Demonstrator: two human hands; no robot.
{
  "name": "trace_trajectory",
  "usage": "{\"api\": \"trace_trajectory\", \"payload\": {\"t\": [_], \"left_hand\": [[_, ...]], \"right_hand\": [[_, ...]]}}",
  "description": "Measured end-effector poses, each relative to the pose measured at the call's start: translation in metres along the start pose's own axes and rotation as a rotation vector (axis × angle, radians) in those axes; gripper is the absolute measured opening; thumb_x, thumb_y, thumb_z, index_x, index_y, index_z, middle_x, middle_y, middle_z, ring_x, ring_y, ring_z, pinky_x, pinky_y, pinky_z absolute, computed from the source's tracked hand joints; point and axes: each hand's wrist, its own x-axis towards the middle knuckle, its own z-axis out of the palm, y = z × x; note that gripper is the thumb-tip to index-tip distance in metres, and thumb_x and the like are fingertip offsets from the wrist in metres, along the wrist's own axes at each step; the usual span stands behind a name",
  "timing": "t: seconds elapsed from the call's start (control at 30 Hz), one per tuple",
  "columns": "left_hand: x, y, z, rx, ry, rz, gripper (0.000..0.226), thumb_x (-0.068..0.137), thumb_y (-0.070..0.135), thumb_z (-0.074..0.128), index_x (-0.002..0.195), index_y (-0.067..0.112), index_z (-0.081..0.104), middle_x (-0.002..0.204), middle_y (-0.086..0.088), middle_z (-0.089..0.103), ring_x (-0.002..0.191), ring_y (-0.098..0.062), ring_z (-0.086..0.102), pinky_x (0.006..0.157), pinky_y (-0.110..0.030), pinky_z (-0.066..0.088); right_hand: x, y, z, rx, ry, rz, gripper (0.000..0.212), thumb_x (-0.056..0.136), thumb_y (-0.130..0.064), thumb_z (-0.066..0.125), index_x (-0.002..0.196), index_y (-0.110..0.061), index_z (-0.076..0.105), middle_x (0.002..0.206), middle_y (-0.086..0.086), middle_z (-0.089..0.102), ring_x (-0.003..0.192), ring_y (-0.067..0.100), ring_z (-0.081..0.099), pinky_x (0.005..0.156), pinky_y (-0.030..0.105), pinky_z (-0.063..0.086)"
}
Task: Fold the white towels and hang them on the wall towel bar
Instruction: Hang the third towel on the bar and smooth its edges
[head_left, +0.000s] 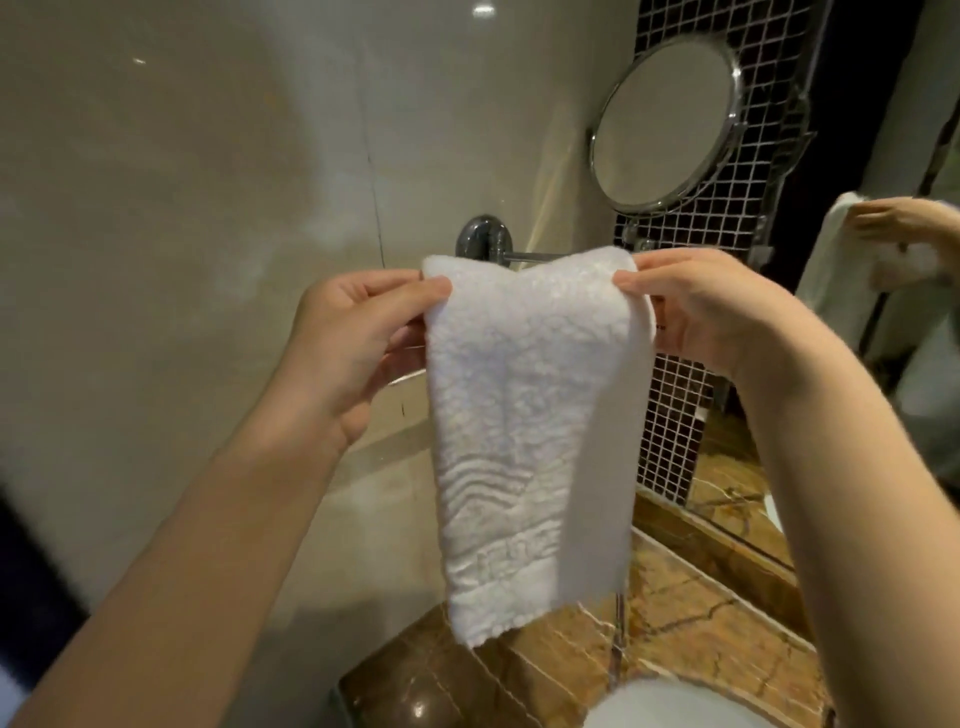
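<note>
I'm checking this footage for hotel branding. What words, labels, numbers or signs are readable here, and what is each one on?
No text here can be read outright.
On the white towel, a raised woven band near the lower hem may hold letters, but it is too blurred to read.
On the round mirror, the mosaic tiles and the stone counter, no words, numbers or signs show.
</note>
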Motion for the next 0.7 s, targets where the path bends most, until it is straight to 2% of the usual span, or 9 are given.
{"api": "trace_trajectory", "payload": {"t": [0.07,0.13,0.23,0.4,0.5,0.6,0.7], "left_hand": [[0.003,0.005,0.001,0.009,0.023,0.013,0.015,0.084,0.010,0.066,0.069,0.014,0.069,0.060,0.002,0.068,0.053,-0.008,0.062,0.055,-0.020,0.055],[0.007,0.010,0.000,0.026,0.054,0.037,0.016,0.084,0.011,0.066,0.068,0.014,0.070,0.060,0.003,0.068,0.053,-0.008,0.062,0.056,-0.019,0.055],[0.014,0.023,-0.001,0.044,0.081,0.089,0.016,0.085,0.009,0.064,0.069,0.013,0.067,0.057,0.005,0.067,0.052,-0.006,0.062,0.054,-0.018,0.054],[0.031,0.047,-0.008,0.073,0.123,0.171,0.016,0.085,0.011,0.065,0.070,0.014,0.066,0.054,0.008,0.065,0.050,-0.004,0.061,0.055,-0.018,0.055],[0.044,0.061,-0.015,0.093,0.136,0.204,0.023,0.085,0.013,0.066,0.062,0.015,0.068,0.055,0.008,0.065,0.052,-0.005,0.062,0.060,-0.020,0.055],[0.056,0.075,-0.021,0.085,0.121,0.231,0.029,0.085,0.012,0.065,0.057,0.016,0.069,0.056,0.008,0.065,0.053,-0.005,0.063,0.057,-0.020,0.055],[0.068,0.087,-0.026,0.086,0.134,0.273,0.035,0.086,0.012,0.064,0.052,0.017,0.067,0.055,0.008,0.064,0.053,-0.004,0.063,0.056,-0.019,0.054]], "right_hand": [[0.014,-0.003,0.002,0.019,-0.029,-0.004,0.024,0.090,-0.004,0.055,0.109,0.007,0.064,0.101,0.017,0.062,0.088,0.026,0.059,0.082,0.039,0.055],[0.028,-0.007,0.007,0.039,-0.051,-0.006,0.027,0.089,-0.004,0.056,0.111,0.012,0.061,0.098,0.017,0.057,0.084,0.026,0.057,0.065,0.030,0.055],[0.045,-0.015,0.015,0.107,-0.088,-0.018,0.024,0.089,-0.005,0.053,0.111,0.003,0.062,0.093,0.016,0.053,0.073,0.022,0.055,0.051,0.019,0.050],[0.071,-0.039,0.027,0.223,-0.144,-0.007,0.012,0.093,-0.008,0.046,0.097,-0.005,0.057,0.076,0.003,0.058,0.063,0.016,0.057,0.050,0.016,0.046],[0.085,-0.058,0.039,0.242,-0.178,-0.028,0.014,0.094,-0.008,0.044,0.085,-0.007,0.055,0.074,0.002,0.058,0.064,0.015,0.058,0.055,0.019,0.047],[0.098,-0.079,0.051,0.274,-0.175,-0.048,0.017,0.095,-0.006,0.043,0.082,-0.009,0.052,0.071,0.001,0.056,0.061,0.012,0.057,0.049,0.016,0.047],[0.111,-0.098,0.060,0.309,-0.204,-0.070,0.020,0.095,-0.007,0.042,0.081,-0.009,0.055,0.073,0.001,0.059,0.064,0.013,0.060,0.057,0.019,0.050]]}}
